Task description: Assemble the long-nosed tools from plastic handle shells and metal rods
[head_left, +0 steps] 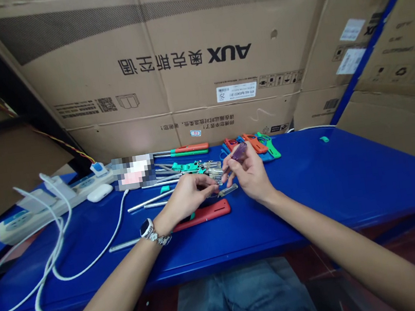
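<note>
Head view: the right hand (252, 174) grasps a purple piece (239, 151) above the surface (313, 186), whether the left hand (189, 197) holds anything I cannot tell, and a low sweep could send the clear tube (229, 190) rolling.

Bare blue tabletop (337, 188) at centre right gave passage; white cables (60, 227) obstructed the lower left, and cardboard (181, 29) walled off the top.

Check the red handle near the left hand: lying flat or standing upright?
Lying flat: the red handle stretches lengthwise along the blue tabletop, beside the left hand.
</note>
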{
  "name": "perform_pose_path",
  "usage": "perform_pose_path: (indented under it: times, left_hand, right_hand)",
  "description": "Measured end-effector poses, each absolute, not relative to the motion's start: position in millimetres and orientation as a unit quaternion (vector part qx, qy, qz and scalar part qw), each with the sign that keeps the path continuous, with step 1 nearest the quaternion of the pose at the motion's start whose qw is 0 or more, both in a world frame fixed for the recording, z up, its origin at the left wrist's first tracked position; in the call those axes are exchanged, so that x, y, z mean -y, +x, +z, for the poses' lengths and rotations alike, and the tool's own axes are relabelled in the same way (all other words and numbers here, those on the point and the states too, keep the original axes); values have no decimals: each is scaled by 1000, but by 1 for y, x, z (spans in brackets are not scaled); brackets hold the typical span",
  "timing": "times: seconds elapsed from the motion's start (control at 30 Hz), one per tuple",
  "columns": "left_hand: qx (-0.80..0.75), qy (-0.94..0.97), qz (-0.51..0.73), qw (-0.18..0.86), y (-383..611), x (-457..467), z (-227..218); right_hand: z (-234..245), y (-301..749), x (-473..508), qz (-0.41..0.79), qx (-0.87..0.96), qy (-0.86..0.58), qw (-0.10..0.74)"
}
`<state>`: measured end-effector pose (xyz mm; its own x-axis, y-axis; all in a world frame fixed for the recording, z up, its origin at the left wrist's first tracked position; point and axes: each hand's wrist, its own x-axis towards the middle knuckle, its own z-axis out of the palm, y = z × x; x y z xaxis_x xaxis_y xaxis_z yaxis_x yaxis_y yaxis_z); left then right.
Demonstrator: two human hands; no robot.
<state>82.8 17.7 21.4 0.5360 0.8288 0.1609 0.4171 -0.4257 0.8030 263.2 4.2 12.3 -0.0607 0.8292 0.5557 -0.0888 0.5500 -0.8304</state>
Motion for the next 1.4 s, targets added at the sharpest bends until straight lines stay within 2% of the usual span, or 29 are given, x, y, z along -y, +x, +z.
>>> perform_pose_path:
  times: [0.13,0.33,0.53,1.17,1.27,1.4]
  left_hand:
    - [-371,814,269,357,83,-14,22]
    - [-343,899,195,192,74,-6,32]
    - [-347,900,120,234,74,-5,34]
    - [-358,894,132,233,72,-8,27]
    - [-338,897,180,222,71,-6,32]
    - [-285,841,392,240,80,-6,42]
  right_hand:
    - [10,265,-4,379,638,-295,601]
    - [10,268,-1,371,663,-310,572]
    - [8,265,4,366,689,-305,545]
    - [2,266,4,312,753,-332,474]
    - [5,267,3,296,765,-336,462]
    - [7,264,1,299,763,-326,471]
